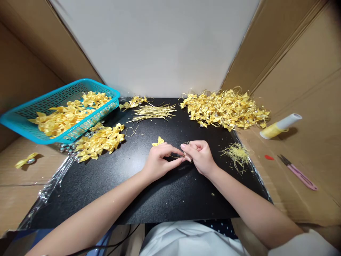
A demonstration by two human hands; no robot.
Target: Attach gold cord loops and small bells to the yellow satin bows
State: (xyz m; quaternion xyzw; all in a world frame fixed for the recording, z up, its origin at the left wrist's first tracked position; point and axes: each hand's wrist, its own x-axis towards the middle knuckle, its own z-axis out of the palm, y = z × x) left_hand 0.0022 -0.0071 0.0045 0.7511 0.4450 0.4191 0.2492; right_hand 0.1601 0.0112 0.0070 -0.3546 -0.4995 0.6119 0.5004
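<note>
Over the middle of the black tabletop, my left hand and my right hand meet at the fingertips. Both are closed in a pinch on a thin gold cord, which loops between them. The fingers of my right hand are curled, so part of the cord is hidden. Just behind my left hand a yellow ribbon bow shows; whether it is tied to the cord I cannot tell. Farther back lies a bundle of cut gold cords, with one loose cord nearer to me.
A blue basket with yellow bows stands at left. Beside it lie more bows and silver bells. A heap of corded bows sits back right. Cord scraps, pink snips and a ribbon-wrapped tube are at right.
</note>
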